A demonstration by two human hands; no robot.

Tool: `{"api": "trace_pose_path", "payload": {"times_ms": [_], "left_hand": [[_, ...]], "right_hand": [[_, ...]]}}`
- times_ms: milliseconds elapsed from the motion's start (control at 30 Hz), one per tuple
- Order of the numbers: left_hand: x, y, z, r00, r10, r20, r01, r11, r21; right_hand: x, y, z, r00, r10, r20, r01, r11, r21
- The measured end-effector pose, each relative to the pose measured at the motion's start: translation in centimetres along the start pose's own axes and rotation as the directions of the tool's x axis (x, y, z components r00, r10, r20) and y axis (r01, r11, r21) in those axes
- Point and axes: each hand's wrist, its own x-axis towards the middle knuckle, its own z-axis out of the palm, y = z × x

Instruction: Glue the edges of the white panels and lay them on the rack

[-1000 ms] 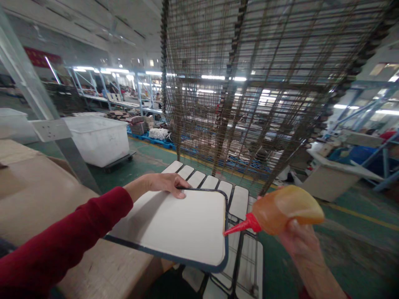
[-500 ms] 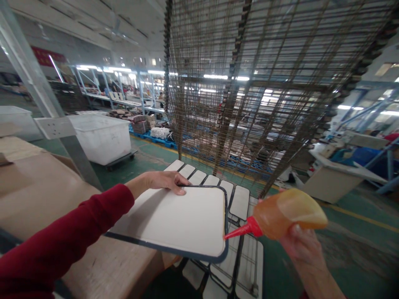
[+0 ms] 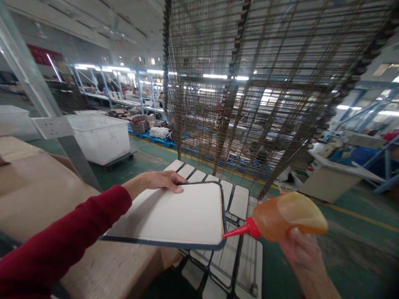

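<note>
My left hand (image 3: 165, 180) grips the far edge of a white rectangular panel (image 3: 181, 216) with rounded corners and a dark rim. Thumb on top, its other fingers are partly hidden at the edge. In my right hand (image 3: 301, 247) is a squeeze bottle (image 3: 286, 214) of amber liquid, tilted on its side. The bottle's red nozzle (image 3: 240, 230) points left, its tip at the panel's right edge near the front corner. A thin yellowish line runs along that right edge.
Smaller white dark-rimmed panels (image 3: 239, 201) lie in rows on a rack beneath. A tall wire rack (image 3: 230, 83) rises behind them. To the left stand a brown work surface (image 3: 28, 182), a metal post (image 3: 75, 153) and a white bin (image 3: 99, 139) on a dolly.
The panel has shifted slightly left, and its front edge has risen. The nozzle tip has moved a little left with it, staying near the front right corner.
</note>
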Motion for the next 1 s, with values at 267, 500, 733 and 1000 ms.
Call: {"api": "trace_pose_path", "payload": {"times_ms": [267, 500, 733, 1000], "left_hand": [[0.1, -1.8, -0.5, 0.998, 0.050, -0.032, -0.050, 0.998, -0.025], [0.8, -4.2, -0.3, 0.990, 0.084, -0.113, -0.102, 0.982, -0.162], [1.2, -6.1, 0.4, 0.983, 0.100, -0.154, -0.138, 0.955, -0.262], [1.7, -7.6, 0.9, 0.972, 0.116, -0.205, -0.181, 0.925, -0.333]], "right_hand": [[-0.7, 1.1, -0.9, 0.975, -0.100, -0.197, 0.095, 0.995, -0.036], [-1.3, 1.7, -0.4, 0.938, -0.232, -0.256, 0.225, 0.973, -0.056], [-1.9, 2.2, -0.2, 0.904, -0.285, -0.320, 0.238, 0.955, -0.180], [-1.8, 1.8, 0.8, 0.897, -0.373, -0.236, 0.301, 0.908, -0.292]]}}
